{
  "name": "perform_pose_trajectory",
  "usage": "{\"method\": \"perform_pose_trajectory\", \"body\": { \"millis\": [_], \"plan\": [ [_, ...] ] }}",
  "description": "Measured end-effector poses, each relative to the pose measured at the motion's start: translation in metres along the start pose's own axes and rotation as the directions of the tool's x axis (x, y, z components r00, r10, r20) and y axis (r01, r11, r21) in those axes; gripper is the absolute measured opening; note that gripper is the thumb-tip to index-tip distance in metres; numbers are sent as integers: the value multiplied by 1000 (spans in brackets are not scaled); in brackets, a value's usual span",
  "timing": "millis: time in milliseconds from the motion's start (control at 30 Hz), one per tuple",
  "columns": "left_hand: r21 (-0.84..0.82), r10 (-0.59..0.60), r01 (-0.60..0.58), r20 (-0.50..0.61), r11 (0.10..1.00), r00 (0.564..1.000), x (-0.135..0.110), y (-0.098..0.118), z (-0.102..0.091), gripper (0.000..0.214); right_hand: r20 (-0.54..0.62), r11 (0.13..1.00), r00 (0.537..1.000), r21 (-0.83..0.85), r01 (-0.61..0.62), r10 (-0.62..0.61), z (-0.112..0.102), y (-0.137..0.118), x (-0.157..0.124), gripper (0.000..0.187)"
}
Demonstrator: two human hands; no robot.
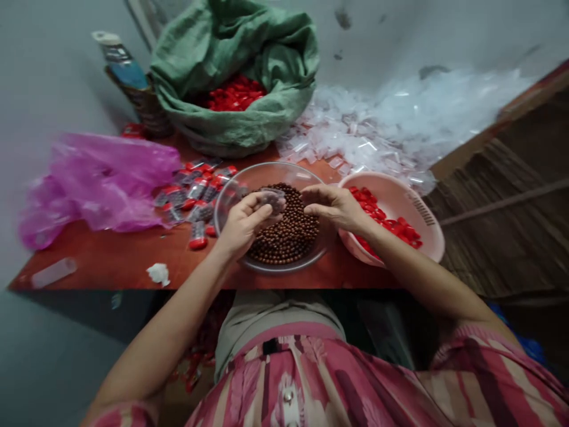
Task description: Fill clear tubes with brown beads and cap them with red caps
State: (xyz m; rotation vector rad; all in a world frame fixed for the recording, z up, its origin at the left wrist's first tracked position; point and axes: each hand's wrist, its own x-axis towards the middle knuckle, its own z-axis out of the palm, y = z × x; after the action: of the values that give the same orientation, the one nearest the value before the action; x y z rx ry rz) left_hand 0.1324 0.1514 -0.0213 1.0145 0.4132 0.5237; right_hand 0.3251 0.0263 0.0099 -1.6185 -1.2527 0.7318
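My left hand (246, 222) is closed around a small clear plastic tube (272, 198) with brown beads in it, held over a clear bowl (231, 196) full of brown beads (288, 234). Just to the right, over the same bowl, my right hand (331, 206) has its fingers curled and pinched together; what they hold is too small to make out. A pink bowl (418, 207) with red caps (382, 216) stands right of my right hand.
On the red table (111, 258), several filled tubes with red caps (193, 193) lie left of the clear bowl. A pink plastic bag (98, 181) sits far left. A green sack (235, 65) of red caps stands behind, with a heap of empty clear tubes (377, 130) beside it.
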Motion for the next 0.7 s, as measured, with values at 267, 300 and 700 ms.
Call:
{"method": "perform_pose_trajectory", "body": {
  "millis": [267,300,700],
  "plan": [
    [85,-53,54,-13,995,998,0,-8,2,40,-383,547,891,-704,-452,242,-152,55,-34,12],
    [89,-58,60,-29,994,998,0,-9,2,40,-402,467,867,-731,-498,295,-159,65,-35,12],
    [143,-85,97,-82,985,993,-4,-8,1,42,-314,328,794,-785,-525,520,-170,115,-46,30]
  ]
}}
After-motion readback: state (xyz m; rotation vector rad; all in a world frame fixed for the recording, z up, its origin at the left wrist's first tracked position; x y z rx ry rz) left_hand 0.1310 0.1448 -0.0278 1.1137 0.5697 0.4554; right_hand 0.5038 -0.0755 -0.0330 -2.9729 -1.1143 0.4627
